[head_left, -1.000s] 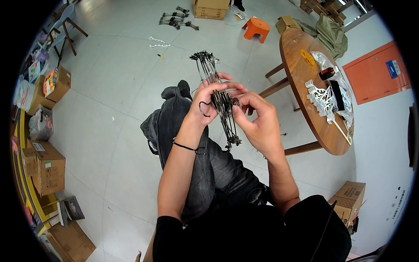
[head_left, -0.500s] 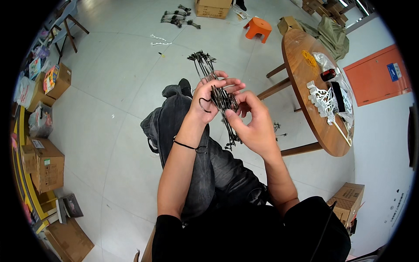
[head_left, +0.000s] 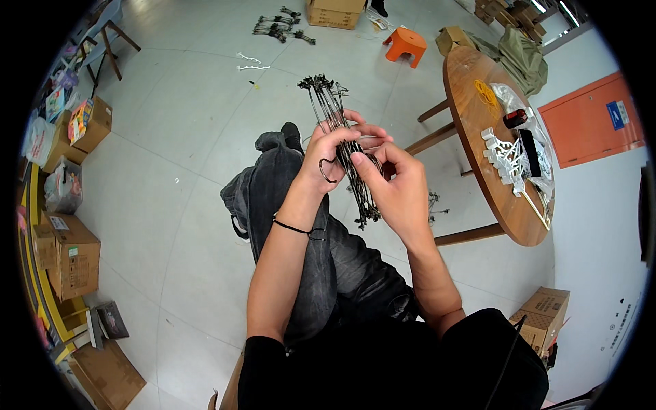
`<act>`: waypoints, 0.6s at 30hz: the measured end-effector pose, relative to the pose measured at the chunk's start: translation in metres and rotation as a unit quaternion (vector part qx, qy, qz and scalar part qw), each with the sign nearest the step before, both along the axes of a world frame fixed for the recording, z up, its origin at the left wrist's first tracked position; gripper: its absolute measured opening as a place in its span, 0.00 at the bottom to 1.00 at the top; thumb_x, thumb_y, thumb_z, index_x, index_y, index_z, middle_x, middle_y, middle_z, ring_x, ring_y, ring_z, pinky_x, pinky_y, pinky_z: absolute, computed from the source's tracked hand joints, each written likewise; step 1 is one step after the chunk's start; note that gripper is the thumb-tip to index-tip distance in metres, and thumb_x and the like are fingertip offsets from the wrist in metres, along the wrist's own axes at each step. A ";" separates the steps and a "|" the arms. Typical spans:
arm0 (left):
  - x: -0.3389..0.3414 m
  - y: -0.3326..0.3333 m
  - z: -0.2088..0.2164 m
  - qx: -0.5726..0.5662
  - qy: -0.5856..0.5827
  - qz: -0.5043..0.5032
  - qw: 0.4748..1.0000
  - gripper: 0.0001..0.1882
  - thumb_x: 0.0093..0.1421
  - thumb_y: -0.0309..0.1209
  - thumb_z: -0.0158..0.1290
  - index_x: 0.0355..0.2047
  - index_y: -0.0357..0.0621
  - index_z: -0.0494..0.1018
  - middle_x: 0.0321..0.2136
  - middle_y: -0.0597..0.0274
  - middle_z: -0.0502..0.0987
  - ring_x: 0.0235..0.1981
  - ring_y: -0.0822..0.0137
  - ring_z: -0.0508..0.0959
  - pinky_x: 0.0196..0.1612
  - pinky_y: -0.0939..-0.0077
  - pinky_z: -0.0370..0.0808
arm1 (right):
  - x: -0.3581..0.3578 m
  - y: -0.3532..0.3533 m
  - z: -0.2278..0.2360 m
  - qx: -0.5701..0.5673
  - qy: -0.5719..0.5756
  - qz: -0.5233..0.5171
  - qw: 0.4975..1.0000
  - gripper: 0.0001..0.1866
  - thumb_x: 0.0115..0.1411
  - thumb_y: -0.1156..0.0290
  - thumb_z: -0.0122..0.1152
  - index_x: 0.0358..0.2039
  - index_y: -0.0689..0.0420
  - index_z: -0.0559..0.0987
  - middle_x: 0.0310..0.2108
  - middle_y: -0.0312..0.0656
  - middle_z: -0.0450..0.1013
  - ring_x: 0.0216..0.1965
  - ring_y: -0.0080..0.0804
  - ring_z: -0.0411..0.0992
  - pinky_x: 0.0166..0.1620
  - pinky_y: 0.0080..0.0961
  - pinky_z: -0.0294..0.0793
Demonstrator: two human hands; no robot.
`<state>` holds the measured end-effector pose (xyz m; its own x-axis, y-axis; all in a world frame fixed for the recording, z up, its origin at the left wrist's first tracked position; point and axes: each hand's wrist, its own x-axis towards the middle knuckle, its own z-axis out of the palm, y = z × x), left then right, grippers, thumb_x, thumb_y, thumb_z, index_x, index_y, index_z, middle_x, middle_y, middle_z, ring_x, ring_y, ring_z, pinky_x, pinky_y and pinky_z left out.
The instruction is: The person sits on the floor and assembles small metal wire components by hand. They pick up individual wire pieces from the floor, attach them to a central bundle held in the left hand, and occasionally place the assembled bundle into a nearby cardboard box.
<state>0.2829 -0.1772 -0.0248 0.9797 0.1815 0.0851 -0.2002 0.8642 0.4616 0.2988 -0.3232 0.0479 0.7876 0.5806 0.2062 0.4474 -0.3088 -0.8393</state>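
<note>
A bundle of thin, dark metal hangers (head_left: 331, 108) lies slanted across my hands, with small clip-like pieces clustered at both ends. My left hand (head_left: 325, 152) is closed round the middle of it, thumb across the top and fingertips showing on the far side. One curved hook (head_left: 324, 172) sticks out beside my left palm. From the other side my right hand (head_left: 398, 183) grips the same bundle, its thumb pressed on the rods near the middle. Its other fingers are partly hidden behind the hangers.
At right stands a round wooden table (head_left: 471, 89) with white hangers (head_left: 504, 158), a yellow cord bundle (head_left: 485, 94) and a dark bottle (head_left: 514, 119). An orange stool (head_left: 406, 45) and more dark hangers (head_left: 279, 30) are ahead on the floor. Cardboard boxes (head_left: 76, 256) line the left.
My right thumb has moved up along the bundle and now presses on the rods closer to my left hand. The hangers' lower ends have shifted slightly upward and look more gathered.
</note>
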 end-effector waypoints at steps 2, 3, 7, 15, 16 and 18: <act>0.000 0.000 0.000 0.004 -0.001 0.001 1.000 0.14 0.58 0.22 0.48 0.46 0.41 0.68 0.42 0.40 0.79 0.50 0.42 0.80 0.53 0.50 0.78 | 0.001 0.000 0.000 -0.007 0.000 0.000 1.000 0.17 0.63 0.69 0.66 0.21 0.60 0.71 0.18 0.28 0.66 0.23 0.14 0.60 0.26 0.19 0.59; 0.000 -0.001 0.000 0.005 0.000 0.004 1.000 0.14 0.58 0.22 0.48 0.46 0.41 0.68 0.42 0.40 0.79 0.50 0.42 0.80 0.52 0.51 0.79 | 0.001 0.000 -0.002 0.004 0.004 -0.003 1.000 0.17 0.63 0.69 0.66 0.21 0.60 0.71 0.18 0.28 0.66 0.23 0.14 0.60 0.26 0.19 0.59; -0.001 0.000 -0.001 0.017 0.011 0.013 1.000 0.13 0.59 0.23 0.48 0.45 0.40 0.68 0.42 0.39 0.79 0.49 0.43 0.80 0.48 0.52 0.82 | -0.003 0.002 0.004 -0.024 -0.046 -0.004 0.999 0.16 0.60 0.67 0.69 0.23 0.61 0.73 0.19 0.31 0.67 0.23 0.16 0.62 0.27 0.19 0.60; 0.003 -0.005 -0.001 0.024 0.098 0.110 0.989 0.09 0.62 0.21 0.51 0.42 0.38 0.66 0.35 0.43 0.81 0.39 0.50 0.84 0.40 0.60 0.84 | -0.011 0.004 -0.008 -0.094 -0.172 -0.015 0.980 0.21 0.56 0.65 0.71 0.43 0.64 0.74 0.27 0.43 0.78 0.28 0.36 0.78 0.34 0.32 0.76; 0.003 -0.005 -0.003 0.037 0.110 0.128 0.985 0.09 0.63 0.22 0.51 0.42 0.38 0.66 0.34 0.44 0.81 0.38 0.52 0.85 0.39 0.62 0.84 | -0.010 0.005 -0.013 -0.100 -0.176 -0.013 0.979 0.22 0.56 0.65 0.70 0.44 0.65 0.73 0.28 0.46 0.78 0.29 0.40 0.80 0.35 0.34 0.78; 0.008 -0.007 -0.009 0.064 0.115 0.171 0.976 0.08 0.64 0.25 0.53 0.42 0.39 0.68 0.31 0.50 0.81 0.34 0.57 0.84 0.39 0.68 0.82 | -0.002 0.006 -0.029 -0.052 -0.084 -0.019 0.995 0.19 0.57 0.67 0.68 0.41 0.66 0.73 0.28 0.49 0.78 0.28 0.41 0.80 0.34 0.35 0.78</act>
<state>0.2913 -0.1845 -0.0333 0.8593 0.5041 -0.0868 -0.3458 0.6975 0.6276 0.2970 -0.3168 0.0190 0.7692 0.5753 0.2780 0.5651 -0.4096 -0.7162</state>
